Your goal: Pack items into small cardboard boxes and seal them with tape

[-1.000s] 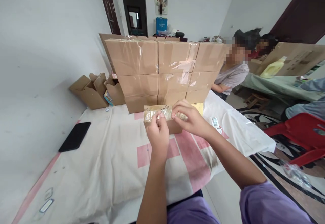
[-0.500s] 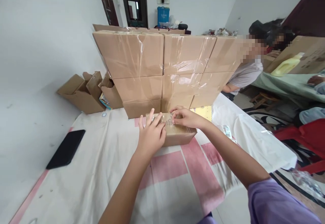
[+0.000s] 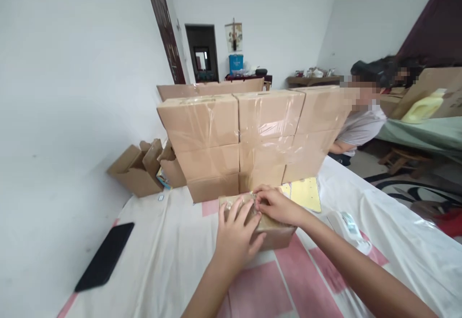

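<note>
A small cardboard box (image 3: 277, 237) with shiny clear tape over its top lies on the cloth-covered table, in front of a stack of larger taped boxes. My left hand (image 3: 236, 234) rests on the left part of its top, fingers spread. Close beside it, my right hand (image 3: 273, 205) has its thumb and fingertips pinched together at the tape near the middle of the lid. Whatever is between those fingertips is too small to make out. My hands cover much of the box top.
Taped cardboard boxes (image 3: 204, 123) form a wall behind. Opened boxes (image 3: 135, 176) stand at left, above a black tablet-like slab (image 3: 105, 256). Right of my forearm lies a white dispenser-like object (image 3: 348, 231); yellow sheets (image 3: 305, 194) lie behind. A person (image 3: 363, 120) sits beyond the stack.
The camera view has tilted up, so everything sits lower in the picture. My left hand has moved further over the lid, nearer my right hand, which still pinches at the tape.
</note>
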A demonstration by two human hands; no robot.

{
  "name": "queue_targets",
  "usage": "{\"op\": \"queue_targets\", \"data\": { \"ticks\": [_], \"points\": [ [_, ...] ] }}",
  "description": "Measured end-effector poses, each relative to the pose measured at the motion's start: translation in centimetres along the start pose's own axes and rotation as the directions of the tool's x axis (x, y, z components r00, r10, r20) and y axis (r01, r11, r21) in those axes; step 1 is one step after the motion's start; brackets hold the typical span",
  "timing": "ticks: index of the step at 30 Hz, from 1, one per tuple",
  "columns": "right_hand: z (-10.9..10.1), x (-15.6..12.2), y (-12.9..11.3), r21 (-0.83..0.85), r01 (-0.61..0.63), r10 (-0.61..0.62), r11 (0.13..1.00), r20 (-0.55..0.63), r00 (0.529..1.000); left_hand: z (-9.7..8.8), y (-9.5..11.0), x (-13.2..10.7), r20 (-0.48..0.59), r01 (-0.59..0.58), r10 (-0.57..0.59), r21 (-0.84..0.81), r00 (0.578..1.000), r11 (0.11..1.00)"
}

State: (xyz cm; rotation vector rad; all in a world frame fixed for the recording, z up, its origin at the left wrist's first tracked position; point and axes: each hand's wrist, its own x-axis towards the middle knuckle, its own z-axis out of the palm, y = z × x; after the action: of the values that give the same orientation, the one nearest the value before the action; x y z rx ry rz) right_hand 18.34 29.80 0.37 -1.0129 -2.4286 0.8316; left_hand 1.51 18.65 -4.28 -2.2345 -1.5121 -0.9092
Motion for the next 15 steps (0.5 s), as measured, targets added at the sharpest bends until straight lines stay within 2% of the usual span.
{"op": "queue_targets", "data": {
  "ticks": [10,15],
  "points": [
    [0.6,-0.9,-0.4,-0.045,-0.006,0.003,0.999,-0.059,0.998,1.4,0.0,-0.6,-0.178,-0.027,0.011,-0.089,0.984,0.996],
    [0.5,-0.8,-0.1,-0.083,0.009,-0.011,0.997,-0.026,1.000,1.5,-1.6,-0.3,-0.179,-0.232,0.249,0.107,0.952,0.967]
  ]
}}
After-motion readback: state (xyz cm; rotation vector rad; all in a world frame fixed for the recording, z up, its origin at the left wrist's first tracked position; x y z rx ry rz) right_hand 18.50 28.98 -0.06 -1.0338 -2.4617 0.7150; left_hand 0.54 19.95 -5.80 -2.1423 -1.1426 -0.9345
